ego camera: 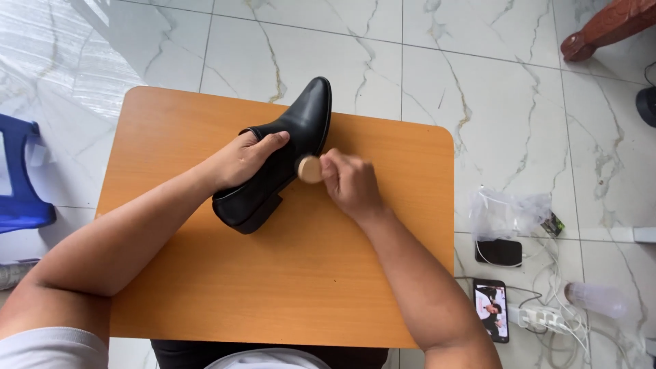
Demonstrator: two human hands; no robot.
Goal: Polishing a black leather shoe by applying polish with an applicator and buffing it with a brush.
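A black ankle boot [287, 160] lies on its side near the middle of an orange wooden tabletop [307, 273], toe pointing away from the person and its low heel nearest the left forearm. The left hand [242, 158] is clamped over the boot's opening, thumb laid along the upper and fingers curled around the far edge. The right hand [350, 183] closes its fingers around a small round wooden-handled brush [309, 169], whose pale end presses against the side of the boot just beside the left thumb. The table stands on white marble-patterned floor tiles [478, 82]. To the left, a blue plastic stool [20, 184] stands apart from the table. To the right lie a crumpled clear plastic bag [509, 208], a dark phone [499, 251], a second phone with a lit screen [490, 309], a white power strip with cables [547, 318] and a clear plastic bottle [596, 298].
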